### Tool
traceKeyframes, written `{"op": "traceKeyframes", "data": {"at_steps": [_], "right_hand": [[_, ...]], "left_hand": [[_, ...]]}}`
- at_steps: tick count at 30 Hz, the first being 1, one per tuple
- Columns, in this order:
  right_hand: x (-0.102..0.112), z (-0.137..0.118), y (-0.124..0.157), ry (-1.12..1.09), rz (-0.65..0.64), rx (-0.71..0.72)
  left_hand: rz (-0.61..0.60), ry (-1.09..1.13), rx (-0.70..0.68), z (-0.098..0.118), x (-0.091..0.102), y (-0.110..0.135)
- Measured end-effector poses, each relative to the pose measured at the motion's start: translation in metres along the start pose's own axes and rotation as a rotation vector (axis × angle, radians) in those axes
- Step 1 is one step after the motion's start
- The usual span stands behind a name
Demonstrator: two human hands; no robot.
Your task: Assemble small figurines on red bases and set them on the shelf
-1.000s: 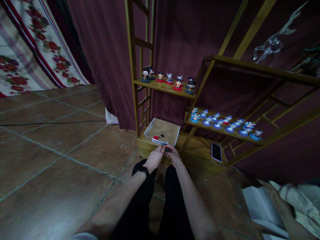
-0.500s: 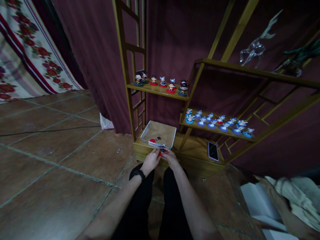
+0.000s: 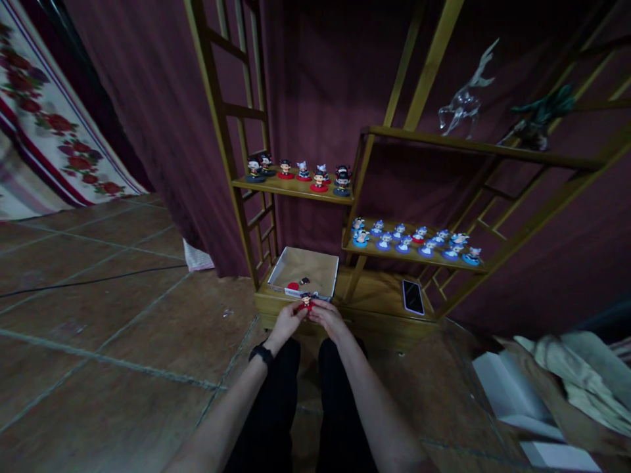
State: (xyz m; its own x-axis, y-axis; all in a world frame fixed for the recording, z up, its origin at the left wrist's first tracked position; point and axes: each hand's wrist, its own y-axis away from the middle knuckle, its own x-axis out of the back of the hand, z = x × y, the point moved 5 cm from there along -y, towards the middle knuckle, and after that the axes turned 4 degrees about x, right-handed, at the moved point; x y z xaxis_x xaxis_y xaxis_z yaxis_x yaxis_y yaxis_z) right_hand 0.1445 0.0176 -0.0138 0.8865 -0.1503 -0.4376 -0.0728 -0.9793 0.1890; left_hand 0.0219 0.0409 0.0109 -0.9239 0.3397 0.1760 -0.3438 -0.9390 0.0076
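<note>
Red-based figurine (image 3: 306,301) being pinched between fingers of left hand (image 3: 287,320) and right hand (image 3: 329,317), shallow box (image 3: 315,266) lying just beyond, near wall partly hiding red disc (image 3: 293,286), phone (image 3: 413,297) resting right, figurines (image 3: 319,179) standing on shelves (image 3: 288,188), maroon curtain (image 3: 320,79) hanging far behind.

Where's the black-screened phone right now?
In the head view, the black-screened rectangular phone lies on the brown wooden bottom shelf, right of the open white-walled cardboard box.
</note>
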Motion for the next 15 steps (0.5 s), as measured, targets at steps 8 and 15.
{"op": "traceKeyframes", "data": {"at_steps": [8,15], "right_hand": [[0.0,0.0,0.0,0.039,0.004,0.002],[-0.003,-0.004,0.003,0.072,-0.016,0.026]], "left_hand": [[-0.016,0.367,0.162,-0.009,0.002,-0.002],[-0.03,0.501,0.226,-0.016,0.003,-0.005]]}}
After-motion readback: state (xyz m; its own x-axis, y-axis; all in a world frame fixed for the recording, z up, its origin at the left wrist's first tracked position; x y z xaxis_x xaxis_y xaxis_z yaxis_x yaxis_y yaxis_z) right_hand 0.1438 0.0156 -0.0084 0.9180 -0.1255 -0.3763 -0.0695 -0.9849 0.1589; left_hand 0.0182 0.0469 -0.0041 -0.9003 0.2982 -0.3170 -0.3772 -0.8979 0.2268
